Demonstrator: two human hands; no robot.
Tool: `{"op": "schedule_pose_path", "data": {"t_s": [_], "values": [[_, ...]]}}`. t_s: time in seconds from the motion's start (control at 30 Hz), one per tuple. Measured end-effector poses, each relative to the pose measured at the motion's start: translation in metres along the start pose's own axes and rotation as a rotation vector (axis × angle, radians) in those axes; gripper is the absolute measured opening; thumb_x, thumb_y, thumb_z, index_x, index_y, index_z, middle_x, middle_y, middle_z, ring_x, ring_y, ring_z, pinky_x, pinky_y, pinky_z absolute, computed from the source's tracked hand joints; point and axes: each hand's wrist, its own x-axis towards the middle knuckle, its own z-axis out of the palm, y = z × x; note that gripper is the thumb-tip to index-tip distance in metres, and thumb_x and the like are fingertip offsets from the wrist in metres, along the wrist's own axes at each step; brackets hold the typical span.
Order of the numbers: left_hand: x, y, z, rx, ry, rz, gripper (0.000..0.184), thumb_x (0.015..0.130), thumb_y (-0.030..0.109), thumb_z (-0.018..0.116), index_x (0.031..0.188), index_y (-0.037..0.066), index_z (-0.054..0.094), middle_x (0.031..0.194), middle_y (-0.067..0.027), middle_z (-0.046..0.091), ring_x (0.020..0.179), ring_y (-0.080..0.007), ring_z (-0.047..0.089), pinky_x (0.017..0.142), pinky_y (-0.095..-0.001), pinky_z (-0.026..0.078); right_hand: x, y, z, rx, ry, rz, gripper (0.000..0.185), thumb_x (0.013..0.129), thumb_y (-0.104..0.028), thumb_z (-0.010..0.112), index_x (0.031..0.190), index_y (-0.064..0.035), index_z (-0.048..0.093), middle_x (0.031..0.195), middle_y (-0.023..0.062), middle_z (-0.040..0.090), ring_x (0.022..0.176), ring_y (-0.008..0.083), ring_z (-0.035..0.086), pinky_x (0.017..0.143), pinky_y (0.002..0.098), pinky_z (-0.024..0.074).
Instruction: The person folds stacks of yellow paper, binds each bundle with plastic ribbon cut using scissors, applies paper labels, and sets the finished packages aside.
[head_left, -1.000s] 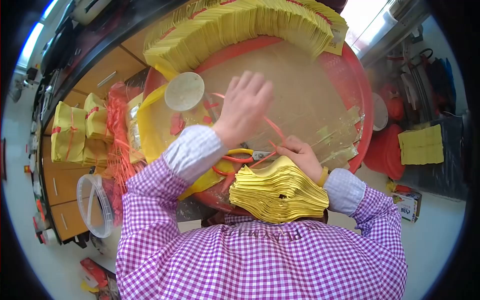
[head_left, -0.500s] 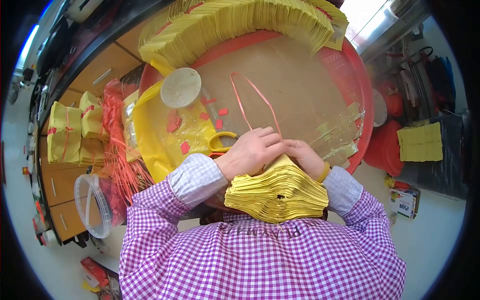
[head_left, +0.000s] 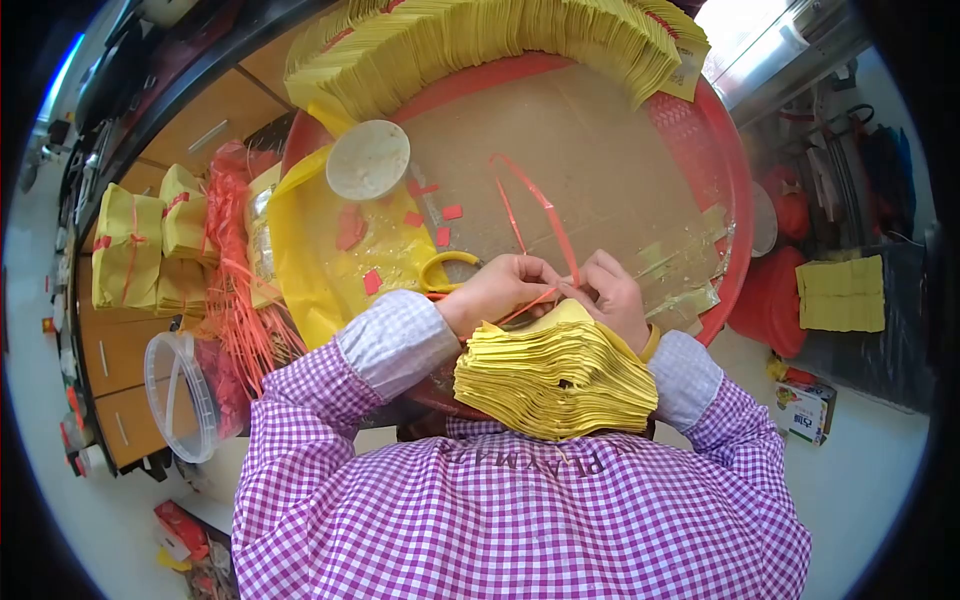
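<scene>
A thick bundle of folded yellow paper (head_left: pixel 555 380) lies against the checked apron at the tray's near edge. Over its far side, my left hand (head_left: pixel 505 290) pinches a red plastic strip (head_left: pixel 548 205). Close beside it, my right hand (head_left: pixel 610 297) also has its fingers closed on the strip, where the strands cross. A loop of the strip stands up beyond both hands. Scissors with a yellow handle (head_left: pixel 447 270) lie left of my left hand, partly hidden by it.
A round red tray (head_left: pixel 738 240) holds a long curved row of yellow paper (head_left: pixel 500 40), a pale bowl (head_left: pixel 368 160) and small red scraps. Tied yellow bundles (head_left: pixel 130 250), red strips (head_left: pixel 262 320) and a clear bucket (head_left: pixel 182 395) are at the left.
My left hand has come back from over the tray to meet my right hand at the bundle. The strip now forms a loop, and both hands' fingertips have shifted around its crossing.
</scene>
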Motion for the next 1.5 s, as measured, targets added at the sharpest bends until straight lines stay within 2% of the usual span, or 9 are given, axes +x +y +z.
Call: {"op": "schedule_pose_path", "data": {"t_s": [0.33, 0.47, 0.63, 0.67, 0.8, 1.0, 1.13, 1.3, 1.5], "values": [[-0.027, -0.015, 0.014, 0.958, 0.251, 0.641, 0.010, 0.091, 0.003, 0.056, 0.082, 0.007, 0.058, 0.079, -0.0009, 0.061, 0.063, -0.0066, 0.050, 0.056, -0.0218, 0.041, -0.035, -0.007, -0.016, 0.434, -0.025, 0.343, 0.009, 0.078, 0.000, 0.067, 0.074, 0.0003, 0.059, 0.077, 0.0013, 0.050, 0.062, 0.0095, 0.041, 0.057, 0.0223, 0.0330], [-0.012, 0.027, 0.018, 0.452, -0.059, 0.103, 0.012, 0.092, 0.002, 0.053, 0.082, 0.007, 0.058, 0.082, -0.0018, 0.060, 0.062, -0.0062, 0.048, 0.054, -0.0196, 0.038, -0.040, 0.009, -0.013, 0.468, -0.146, 0.476, 0.009, 0.079, -0.001, 0.066, 0.073, 0.0000, 0.059, 0.079, 0.0016, 0.052, 0.063, 0.0095, 0.042, 0.059, 0.0218, 0.0333], [0.011, -0.001, 0.009, -0.313, -0.140, -0.195, 0.010, 0.094, 0.002, 0.051, 0.088, 0.005, 0.058, 0.086, -0.0035, 0.059, 0.061, -0.0044, 0.046, 0.053, -0.0159, 0.035, -0.042, 0.008, -0.009, 0.382, -0.129, 0.349, 0.007, 0.085, -0.003, 0.061, 0.078, -0.0021, 0.059, 0.074, 0.0012, 0.052, 0.059, 0.0077, 0.041, 0.053, 0.0196, 0.0316], [0.013, -0.005, 0.008, -0.311, -0.143, -0.205, 0.010, 0.094, 0.002, 0.051, 0.088, 0.005, 0.058, 0.086, -0.0035, 0.059, 0.061, -0.0044, 0.046, 0.053, -0.0159, 0.035, -0.041, 0.007, -0.009, 0.386, -0.123, 0.356, 0.007, 0.085, -0.003, 0.061, 0.078, -0.0021, 0.059, 0.074, 0.0012, 0.052, 0.059, 0.0077, 0.041, 0.053, 0.0196, 0.0316], [0.008, -0.017, 0.005, -0.575, -0.169, -0.166, 0.004, 0.094, 0.003, 0.052, 0.093, 0.003, 0.056, 0.091, -0.0060, 0.060, 0.058, -0.0027, 0.042, 0.051, -0.0142, 0.034, -0.017, -0.007, -0.014, 0.940, -0.005, 0.833, 0.013, 0.093, -0.009, 0.054, 0.080, -0.0058, 0.054, 0.066, -0.0002, 0.048, 0.051, 0.0057, 0.035, 0.044, 0.0182, 0.0256], [-0.008, -0.023, 0.010, -0.717, -0.077, -0.137, 0.003, 0.095, 0.005, 0.053, 0.094, 0.003, 0.055, 0.092, -0.0075, 0.061, 0.054, -0.0035, 0.040, 0.050, -0.0146, 0.033, -0.021, 0.003, 0.002, 1.462, -0.020, 0.830, 0.021, 0.098, -0.016, 0.048, 0.078, -0.0096, 0.048, 0.061, -0.0019, 0.043, 0.047, 0.0042, 0.029, 0.039, 0.0185, 0.0196], [-0.025, -0.028, 0.009, -0.644, -0.092, -0.073, 0.006, 0.095, 0.004, 0.051, 0.090, 0.003, 0.054, 0.089, -0.0082, 0.061, 0.056, -0.0040, 0.044, 0.047, -0.0153, 0.035, -0.035, -0.009, 0.002, 0.985, 0.315, 0.655, 0.028, 0.099, -0.018, 0.047, 0.073, -0.0112, 0.043, 0.060, -0.0025, 0.040, 0.046, 0.0043, 0.028, 0.039, 0.0196, 0.0194], [-0.027, -0.027, 0.010, -0.531, -0.086, -0.064, 0.008, 0.096, 0.005, 0.050, 0.089, 0.003, 0.055, 0.087, -0.0074, 0.061, 0.056, -0.0048, 0.046, 0.048, -0.0156, 0.037, -0.040, -0.008, 0.000, 0.966, 0.357, 0.598, 0.025, 0.100, -0.018, 0.046, 0.077, -0.0082, 0.050, 0.063, -0.0006, 0.048, 0.049, 0.0051, 0.036, 0.042, 0.0181, 0.0259], [-0.029, -0.020, 0.011, -0.359, -0.060, -0.059, 0.011, 0.096, 0.006, 0.050, 0.087, 0.002, 0.056, 0.085, -0.0061, 0.061, 0.056, -0.0056, 0.047, 0.049, -0.0156, 0.037, -0.024, -0.026, -0.022, 0.868, 0.093, 0.826, 0.020, 0.098, -0.017, 0.049, 0.085, -0.0041, 0.057, 0.070, 0.0027, 0.057, 0.055, 0.0070, 0.045, 0.048, 0.0167, 0.0336]]}}
